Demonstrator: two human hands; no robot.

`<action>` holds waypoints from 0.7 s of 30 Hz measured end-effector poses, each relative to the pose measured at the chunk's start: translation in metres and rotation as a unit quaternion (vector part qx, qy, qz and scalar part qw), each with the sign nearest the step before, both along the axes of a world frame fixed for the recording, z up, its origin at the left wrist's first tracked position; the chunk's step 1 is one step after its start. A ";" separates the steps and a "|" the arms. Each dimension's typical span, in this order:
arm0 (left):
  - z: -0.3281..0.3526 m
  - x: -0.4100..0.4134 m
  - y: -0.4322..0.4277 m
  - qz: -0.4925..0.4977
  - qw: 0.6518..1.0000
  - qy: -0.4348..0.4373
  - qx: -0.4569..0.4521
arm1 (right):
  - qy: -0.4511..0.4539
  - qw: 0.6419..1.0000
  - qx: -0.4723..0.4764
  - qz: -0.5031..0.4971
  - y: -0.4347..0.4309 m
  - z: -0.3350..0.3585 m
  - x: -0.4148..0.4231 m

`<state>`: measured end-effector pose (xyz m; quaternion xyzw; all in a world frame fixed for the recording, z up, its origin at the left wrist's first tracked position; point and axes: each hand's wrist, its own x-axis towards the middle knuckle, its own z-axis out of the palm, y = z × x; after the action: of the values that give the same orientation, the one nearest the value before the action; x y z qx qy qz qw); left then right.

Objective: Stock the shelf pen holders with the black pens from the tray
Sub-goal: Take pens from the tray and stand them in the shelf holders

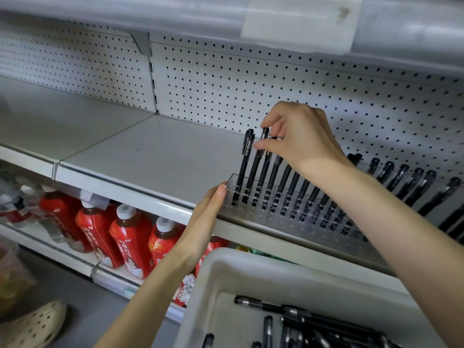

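Lower shelf at left: red bottles (130,237), not part of the job. Left hand (208,209), fingers straight, presses vs the left end of the clear pen holder (270,216) at the shelf edge, prob. steadying it. Right hand (298,136) pinches the top of a black pen (256,167), 2nd from the holder's left end, lower end down in the holder. Step in hand, prob.: seating that pen. Slots to the right look filled. Tray (221,267) sits bottom right w/ more loose pens (326,325). Next move likely calls for: push pen home, let go, reach down to tray, find a free slot.
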<state>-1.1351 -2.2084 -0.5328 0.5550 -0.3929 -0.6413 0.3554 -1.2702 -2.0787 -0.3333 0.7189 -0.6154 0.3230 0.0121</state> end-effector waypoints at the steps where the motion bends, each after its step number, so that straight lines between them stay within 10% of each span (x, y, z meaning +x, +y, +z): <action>1: -0.002 0.001 -0.003 0.002 1.000 -0.011 -0.002 | 0.002 1.000 0.004 0.006 0.000 0.001 0.000; 12: -0.010 0.008 -0.007 -0.016 1.000 -0.018 -0.017 | 0.013 1.000 -0.010 0.014 -0.001 -0.007 0.000; 21: 0.080 0.037 0.149 -0.063 0.960 -0.053 -0.267 | 0.021 1.000 0.000 -0.009 0.017 0.004 -0.002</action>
<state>-1.0980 -2.0595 -0.4528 0.4476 -0.6022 -0.5039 0.4279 -1.2723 -2.0614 -0.3293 0.7200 -0.6215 0.3076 0.0281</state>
